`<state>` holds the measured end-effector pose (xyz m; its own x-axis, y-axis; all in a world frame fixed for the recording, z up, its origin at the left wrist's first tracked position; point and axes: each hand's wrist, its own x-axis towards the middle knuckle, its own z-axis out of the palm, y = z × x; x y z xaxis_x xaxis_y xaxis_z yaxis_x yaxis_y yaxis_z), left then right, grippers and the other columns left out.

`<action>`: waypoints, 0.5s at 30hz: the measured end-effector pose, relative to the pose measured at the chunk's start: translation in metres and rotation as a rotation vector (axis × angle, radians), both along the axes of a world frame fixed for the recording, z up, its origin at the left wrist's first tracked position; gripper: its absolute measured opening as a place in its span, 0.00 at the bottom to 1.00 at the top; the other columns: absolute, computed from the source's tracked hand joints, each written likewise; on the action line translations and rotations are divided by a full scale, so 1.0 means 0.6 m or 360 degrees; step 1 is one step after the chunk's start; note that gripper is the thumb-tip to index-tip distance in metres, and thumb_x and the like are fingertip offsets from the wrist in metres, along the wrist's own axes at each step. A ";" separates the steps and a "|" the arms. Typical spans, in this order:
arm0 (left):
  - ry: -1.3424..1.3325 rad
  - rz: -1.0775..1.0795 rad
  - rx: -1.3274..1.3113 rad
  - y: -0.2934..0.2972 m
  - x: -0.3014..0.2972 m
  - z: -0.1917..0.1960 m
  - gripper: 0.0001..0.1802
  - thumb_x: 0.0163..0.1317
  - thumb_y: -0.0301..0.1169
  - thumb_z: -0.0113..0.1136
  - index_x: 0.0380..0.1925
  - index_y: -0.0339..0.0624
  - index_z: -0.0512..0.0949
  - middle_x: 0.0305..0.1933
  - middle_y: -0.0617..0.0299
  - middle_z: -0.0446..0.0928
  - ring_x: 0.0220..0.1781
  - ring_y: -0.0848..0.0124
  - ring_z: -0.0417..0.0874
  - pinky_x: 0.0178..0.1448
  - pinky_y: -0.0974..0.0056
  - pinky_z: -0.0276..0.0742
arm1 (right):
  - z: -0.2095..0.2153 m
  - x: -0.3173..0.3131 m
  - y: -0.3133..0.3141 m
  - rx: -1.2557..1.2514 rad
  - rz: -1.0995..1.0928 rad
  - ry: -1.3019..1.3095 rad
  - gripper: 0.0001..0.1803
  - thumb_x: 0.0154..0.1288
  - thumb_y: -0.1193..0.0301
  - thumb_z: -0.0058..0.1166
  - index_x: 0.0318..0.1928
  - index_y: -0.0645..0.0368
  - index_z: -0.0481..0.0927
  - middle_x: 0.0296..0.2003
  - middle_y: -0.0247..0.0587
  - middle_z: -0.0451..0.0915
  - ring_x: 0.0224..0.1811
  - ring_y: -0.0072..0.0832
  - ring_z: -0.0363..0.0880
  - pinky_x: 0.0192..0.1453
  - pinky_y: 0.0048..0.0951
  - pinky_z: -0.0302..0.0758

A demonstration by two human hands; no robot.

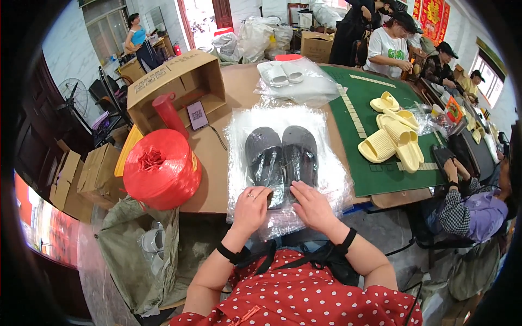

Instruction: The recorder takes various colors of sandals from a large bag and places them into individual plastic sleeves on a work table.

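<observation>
Plastic (277,218) over 2 black slippers (273,162); left hand (251,206), right hand (312,204) touching.

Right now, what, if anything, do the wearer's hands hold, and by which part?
Left hand and right hand rest at the near end of the dark slippers; gripping cannot be confirmed.

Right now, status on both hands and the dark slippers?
Left hand and right hand at near end of dark slippers. Slippers side by side under clear plastic film. Red roll off left, not blocking.
</observation>
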<state>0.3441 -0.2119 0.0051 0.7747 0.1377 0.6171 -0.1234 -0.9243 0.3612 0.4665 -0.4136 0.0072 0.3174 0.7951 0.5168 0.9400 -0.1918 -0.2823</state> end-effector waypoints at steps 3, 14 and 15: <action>-0.0070 -0.0018 -0.0187 -0.003 -0.003 -0.014 0.12 0.58 0.29 0.63 0.42 0.39 0.82 0.49 0.54 0.78 0.52 0.52 0.76 0.57 0.53 0.73 | -0.021 0.011 -0.017 0.0091 -0.0177 0.0052 0.23 0.64 0.70 0.59 0.59 0.63 0.75 0.60 0.55 0.72 0.66 0.51 0.69 0.67 0.45 0.68; 0.0452 0.0562 -0.0551 0.032 -0.004 -0.009 0.36 0.48 0.50 0.76 0.49 0.34 0.76 0.43 0.47 0.75 0.49 0.52 0.75 0.54 0.52 0.72 | -0.029 0.032 -0.023 0.0272 -0.0704 0.0468 0.39 0.54 0.65 0.70 0.61 0.70 0.67 0.50 0.56 0.71 0.53 0.51 0.68 0.60 0.48 0.66; 0.0517 0.0547 -0.0525 0.035 -0.003 -0.007 0.35 0.49 0.49 0.76 0.48 0.35 0.76 0.42 0.50 0.76 0.47 0.55 0.76 0.50 0.53 0.73 | -0.034 0.033 -0.022 0.0220 -0.0749 0.0428 0.39 0.54 0.63 0.70 0.61 0.71 0.68 0.49 0.55 0.71 0.53 0.52 0.67 0.60 0.48 0.66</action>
